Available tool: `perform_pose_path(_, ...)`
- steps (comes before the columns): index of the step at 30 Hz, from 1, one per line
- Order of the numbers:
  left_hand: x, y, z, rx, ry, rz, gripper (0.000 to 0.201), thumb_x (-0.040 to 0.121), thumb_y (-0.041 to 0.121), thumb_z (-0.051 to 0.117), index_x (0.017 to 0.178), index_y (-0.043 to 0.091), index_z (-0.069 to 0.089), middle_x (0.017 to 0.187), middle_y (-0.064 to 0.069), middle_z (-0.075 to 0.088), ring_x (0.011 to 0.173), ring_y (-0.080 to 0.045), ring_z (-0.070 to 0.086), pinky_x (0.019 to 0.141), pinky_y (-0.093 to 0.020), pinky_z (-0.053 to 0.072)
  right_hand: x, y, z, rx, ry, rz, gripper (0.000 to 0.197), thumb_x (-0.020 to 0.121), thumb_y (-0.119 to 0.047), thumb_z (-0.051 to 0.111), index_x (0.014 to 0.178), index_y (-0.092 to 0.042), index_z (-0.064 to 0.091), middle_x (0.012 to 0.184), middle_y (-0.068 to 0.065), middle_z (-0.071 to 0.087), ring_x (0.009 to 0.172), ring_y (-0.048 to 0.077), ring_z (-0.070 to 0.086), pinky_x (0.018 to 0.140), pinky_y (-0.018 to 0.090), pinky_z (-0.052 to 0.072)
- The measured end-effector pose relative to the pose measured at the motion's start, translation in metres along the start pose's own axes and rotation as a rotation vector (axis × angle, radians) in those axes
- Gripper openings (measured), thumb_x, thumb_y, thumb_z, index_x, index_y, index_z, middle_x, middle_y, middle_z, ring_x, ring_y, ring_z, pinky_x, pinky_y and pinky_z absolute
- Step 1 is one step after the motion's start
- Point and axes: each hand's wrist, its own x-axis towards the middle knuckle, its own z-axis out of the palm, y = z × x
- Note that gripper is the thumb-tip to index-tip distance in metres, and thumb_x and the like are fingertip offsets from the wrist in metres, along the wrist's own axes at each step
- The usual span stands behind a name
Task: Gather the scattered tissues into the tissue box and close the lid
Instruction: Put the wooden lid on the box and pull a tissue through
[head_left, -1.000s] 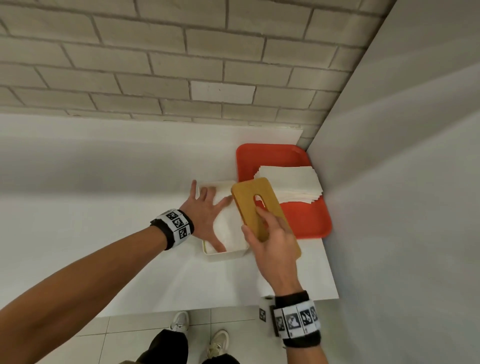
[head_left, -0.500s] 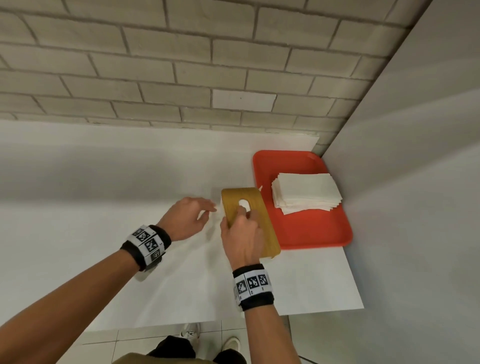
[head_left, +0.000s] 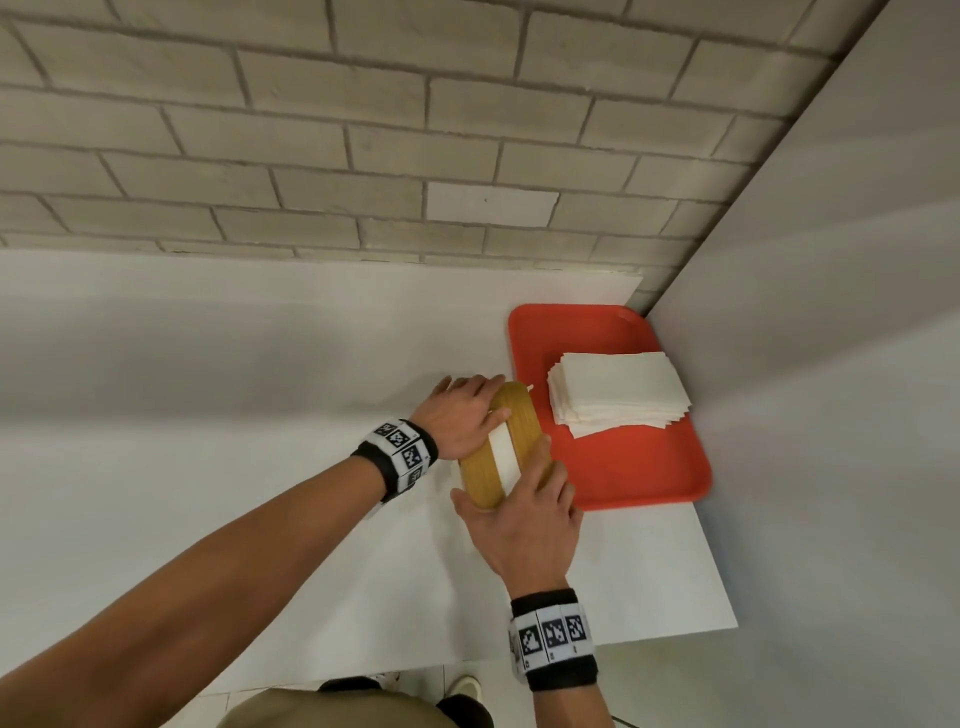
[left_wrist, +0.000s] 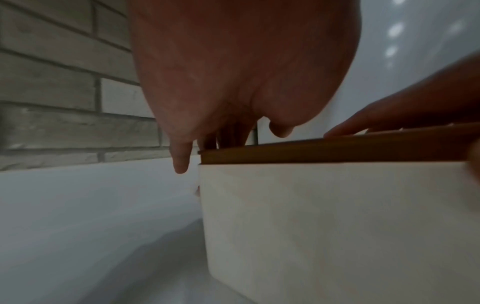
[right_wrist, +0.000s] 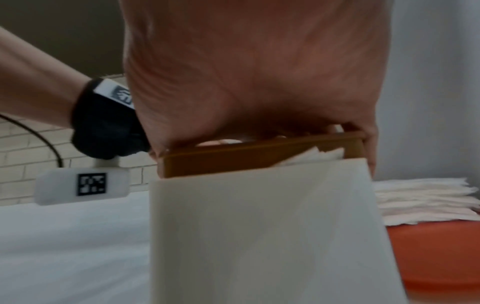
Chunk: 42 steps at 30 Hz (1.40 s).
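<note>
The white tissue box (left_wrist: 337, 226) stands on the table just left of the red tray. Its wooden lid (head_left: 519, 415) lies on top, with white tissue showing through the slot (head_left: 505, 457). In the right wrist view the lid (right_wrist: 233, 162) sits slightly raised at the right corner, where tissues (right_wrist: 314, 156) poke out under it. My left hand (head_left: 462, 415) rests flat on the lid's far left part, fingers straight. My right hand (head_left: 524, 514) covers the near end, with thumb and fingers wrapped over the lid's edges.
A red tray (head_left: 639, 483) lies to the right of the box in the corner, carrying a stack of white tissues (head_left: 618, 395). A brick wall runs behind and a plain wall on the right. The table's front edge is near my body.
My right hand has carried the wooden lid over the box and set it down. My left hand has left the tissues inside the box and now lies on the lid.
</note>
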Motion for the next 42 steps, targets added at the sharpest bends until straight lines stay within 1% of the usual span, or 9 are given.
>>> perform_pose_path(10,0.020,-0.001,0.024,0.175,0.033,0.097,0.071,0.111,0.055,0.020,0.163,0.007,0.030,0.159,-0.013,0.049,0.145,-0.032,0.049,0.126,-0.046,0.031,-0.004,-0.021,0.015,0.032,0.028,0.050,0.132,0.082,-0.096,0.040,0.164,0.006,0.027,0.145,0.024,0.053,0.127,0.040,0.054,0.107,0.050,0.046)
perform_pose_path(16,-0.010,0.010,0.029,0.054,0.123,0.013,0.081,0.110,0.060,0.023,0.169,0.006,0.009,0.177,-0.013,0.012,0.165,-0.028,0.001,0.134,-0.050,0.005,0.030,0.009,-0.007,0.350,-0.244,-0.071,0.086,0.106,-0.064,0.035,0.171,-0.016,0.005,0.176,0.007,0.017,0.158,0.031,0.029,0.125,0.046,0.031)
perform_pose_path(22,-0.071,0.048,0.042,-0.154,0.164,-0.173,0.137,0.079,0.099,0.040,0.168,0.005,-0.004,0.177,-0.016,-0.010,0.163,-0.026,-0.020,0.134,-0.046,0.004,0.120,0.015,-0.019,0.372,-0.336,-0.326,0.065,0.116,-0.043,0.030,0.172,-0.016,0.012,0.177,0.011,0.023,0.161,0.027,0.027,0.131,0.035,0.020)
perform_pose_path(25,-0.082,0.058,0.048,-0.109,0.149,-0.183,0.160,0.063,0.110,0.044,0.166,-0.001,-0.007,0.174,-0.021,-0.020,0.161,-0.030,-0.027,0.134,-0.050,0.005,0.134,0.018,-0.002,0.293,-0.451,-0.331,0.062,0.116,-0.047,0.028,0.164,-0.008,0.026,0.143,0.029,0.061,0.130,0.045,0.061,0.109,0.047,0.050)
perform_pose_path(30,-0.083,0.054,0.047,-0.089,0.117,-0.134,0.172,0.051,0.111,0.053,0.166,-0.003,-0.004,0.174,-0.019,-0.024,0.160,-0.031,-0.028,0.133,-0.055,0.004,0.133,0.030,0.006,0.289,-0.454,-0.355,0.055,0.117,-0.048,0.025,0.137,-0.005,0.051,0.110,0.018,0.073,0.104,0.041,0.072,0.080,0.035,0.048)
perform_pose_path(32,-0.084,0.054,0.047,-0.106,0.120,-0.123,0.171,0.051,0.110,0.054,0.166,-0.003,-0.002,0.174,-0.018,-0.022,0.161,-0.032,-0.026,0.132,-0.058,0.010,0.133,0.028,0.010,0.291,-0.426,-0.429,0.057,0.117,-0.042,0.024,0.160,-0.005,0.030,0.139,0.025,0.063,0.121,0.041,0.067,0.094,0.041,0.054)
perform_pose_path(35,-0.082,0.050,0.045,-0.115,0.099,-0.106,0.170,0.052,0.108,0.058,0.167,0.000,-0.007,0.175,-0.015,-0.022,0.161,-0.030,-0.026,0.131,-0.057,0.010,0.137,0.025,0.021,0.170,-0.305,-0.648,0.064,0.113,-0.028,0.016,0.170,-0.003,0.001,0.178,0.021,0.008,0.162,0.030,0.023,0.127,0.041,0.035)
perform_pose_path(40,-0.085,0.043,0.036,-0.227,0.127,-0.104,0.173,0.050,0.099,0.073,0.166,0.009,-0.019,0.173,-0.011,-0.030,0.160,-0.025,-0.030,0.134,-0.048,0.000,0.128,0.019,0.016,0.144,-0.175,-0.764,0.048,0.108,-0.015,0.027,0.149,0.009,0.031,0.158,0.037,0.042,0.150,0.051,0.042,0.118,0.053,0.048)
perform_pose_path(42,-0.086,0.043,0.037,-0.274,0.147,-0.123,0.174,0.049,0.095,0.078,0.167,0.011,-0.018,0.173,-0.009,-0.030,0.159,-0.024,-0.031,0.134,-0.047,0.000,0.125,0.019,0.018,0.189,-0.213,-0.713,0.060,0.109,-0.024,0.024,0.159,0.008,0.022,0.167,0.033,0.030,0.157,0.048,0.030,0.129,0.054,0.031)
